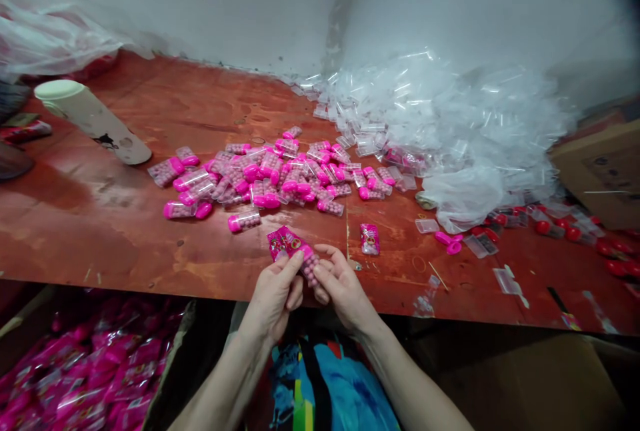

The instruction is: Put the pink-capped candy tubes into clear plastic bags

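Observation:
My left hand [274, 294] and my right hand [341, 284] meet at the near edge of the red table [125, 217]. Together they pinch a small clear tube of pink beads [310, 269] with a pink printed packet [285, 242] against it. The left fingers grip the packet end, the right fingers close on the tube. Beyond the hands lies a pile of pink-capped tubes [270, 177] in clear bags. One loose pink packet [369, 239] lies just right of the hands.
A heap of empty clear bags [440, 124] fills the far right. Red-capped pieces [570, 231] lie at the right. A white tumbler [93, 121] lies on its side at the left. A box of pink packets [90, 371] stands below left.

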Tool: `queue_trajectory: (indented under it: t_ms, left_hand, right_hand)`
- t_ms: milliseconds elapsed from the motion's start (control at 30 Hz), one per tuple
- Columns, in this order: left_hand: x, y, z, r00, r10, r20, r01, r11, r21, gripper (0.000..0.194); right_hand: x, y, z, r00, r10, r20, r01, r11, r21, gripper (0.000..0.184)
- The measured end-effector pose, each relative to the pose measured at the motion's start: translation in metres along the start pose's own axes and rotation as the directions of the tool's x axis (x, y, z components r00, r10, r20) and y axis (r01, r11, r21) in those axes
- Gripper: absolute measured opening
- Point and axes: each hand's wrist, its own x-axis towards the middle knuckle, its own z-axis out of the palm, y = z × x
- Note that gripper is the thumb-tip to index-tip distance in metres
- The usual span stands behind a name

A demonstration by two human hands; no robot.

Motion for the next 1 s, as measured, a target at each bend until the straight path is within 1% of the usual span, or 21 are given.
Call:
queue_trajectory:
  t_ms: [33,100,167,200,233,267,300,333,400,467,533,567,633,700,733,767,833,867,900,933,1000]
  left_hand:
    - [0.000,-0.003,0.001,1.000,0.004,-0.012,-0.005,1.000,-0.005,0.037]
    - [-0.001,-0.007,0.001,1.000,0.019,-0.025,-0.019,1.000,-0.013,0.037]
    - [-0.002,-0.009,0.001,1.000,0.013,-0.017,-0.013,1.000,-0.017,0.039]
    - [-0.002,-0.008,0.001,1.000,-0.001,-0.012,0.001,1.000,-0.018,0.040]
    - [-0.003,-0.007,0.000,1.000,-0.016,-0.008,0.016,1.000,-0.020,0.040]
    - [-0.004,-0.006,0.000,1.000,-0.028,-0.005,0.028,0.999,-0.021,0.040]
    - [-0.004,-0.004,0.000,0.999,-0.032,0.001,0.032,0.999,-0.021,0.039]
    - [-0.004,-0.003,0.000,0.999,-0.029,0.013,0.030,0.999,-0.021,0.038]
    - [-0.004,0.000,0.000,0.999,-0.011,0.050,0.013,0.999,-0.030,0.036]
    - [-0.004,0.000,0.000,0.996,-0.001,0.089,0.005,0.999,-0.040,0.034]
    - [-0.004,-0.001,-0.002,0.994,0.000,0.106,0.004,1.000,-0.028,0.033]
    - [-0.004,-0.002,-0.003,0.995,0.000,0.104,0.001,1.000,-0.011,0.034]
    - [-0.006,-0.005,-0.004,0.997,0.009,0.081,-0.012,0.999,0.034,0.035]
    - [-0.008,-0.009,-0.003,0.999,0.032,0.040,-0.035,0.997,0.074,0.036]
    - [-0.009,-0.011,-0.002,0.999,0.043,0.022,-0.045,0.995,0.090,0.035]
    - [-0.010,-0.012,-0.001,0.999,0.048,0.008,-0.049,0.994,0.101,0.034]
    - [-0.010,-0.014,0.000,0.999,0.038,-0.014,-0.037,0.994,0.101,0.033]
    - [-0.009,-0.014,0.001,0.999,0.028,-0.026,-0.026,0.996,0.080,0.034]
    - [-0.008,-0.013,0.000,0.999,0.018,-0.036,-0.016,0.999,0.043,0.034]
    - [-0.007,-0.012,-0.001,0.999,0.006,-0.041,-0.006,1.000,-0.001,0.034]
    - [-0.004,-0.010,-0.004,1.000,-0.018,-0.023,0.016,0.997,-0.076,0.033]
  right_hand:
    - [-0.001,0.003,0.001,0.996,-0.081,-0.027,0.079,0.992,-0.096,0.036]
    - [-0.004,0.007,0.004,0.971,-0.232,-0.048,0.206,0.926,-0.316,0.036]
    - [-0.007,0.008,0.005,0.948,-0.316,-0.046,0.260,0.847,-0.464,0.037]
    - [-0.008,0.007,0.006,0.947,-0.319,-0.047,0.260,0.841,-0.475,0.036]
    - [-0.008,0.006,0.005,0.957,-0.287,-0.048,0.239,0.869,-0.433,0.035]
    - [-0.008,0.004,0.005,0.974,-0.224,-0.044,0.195,0.919,-0.343,0.034]
    - [-0.007,0.001,0.004,0.990,-0.140,-0.027,0.130,0.967,-0.220,0.034]
    - [-0.006,-0.001,0.003,0.999,-0.051,0.005,0.051,0.995,-0.087,0.035]
    - [-0.004,-0.004,0.001,0.993,0.081,0.091,-0.091,0.989,0.114,0.040]
    - [-0.004,-0.005,0.001,0.981,0.129,0.148,-0.158,0.966,0.207,0.045]
    - [-0.004,-0.002,0.001,0.978,0.128,0.164,-0.164,0.961,0.225,0.048]
    - [-0.004,0.000,0.002,0.982,0.113,0.153,-0.143,0.967,0.209,0.048]
    - [-0.005,0.004,0.003,0.994,0.045,0.100,-0.057,0.992,0.114,0.048]
    - [-0.006,0.006,0.003,0.997,-0.073,0.041,0.077,0.993,-0.095,0.046]
    - [-0.007,0.006,0.002,0.989,-0.145,0.028,0.147,0.960,-0.238,0.045]
    - [-0.008,0.005,0.002,0.976,-0.216,0.029,0.211,0.899,-0.384,0.045]
    - [-0.011,0.003,0.001,0.946,-0.319,0.065,0.291,0.738,-0.608,0.044]
    - [-0.012,0.002,0.000,0.937,-0.337,0.086,0.306,0.680,-0.666,0.045]
    - [-0.013,0.002,0.000,0.936,-0.336,0.101,0.310,0.656,-0.689,0.045]
    - [-0.015,0.003,0.001,0.940,-0.324,0.107,0.306,0.662,-0.685,0.045]
    - [-0.017,0.007,0.002,0.953,-0.288,0.097,0.284,0.728,-0.624,0.044]
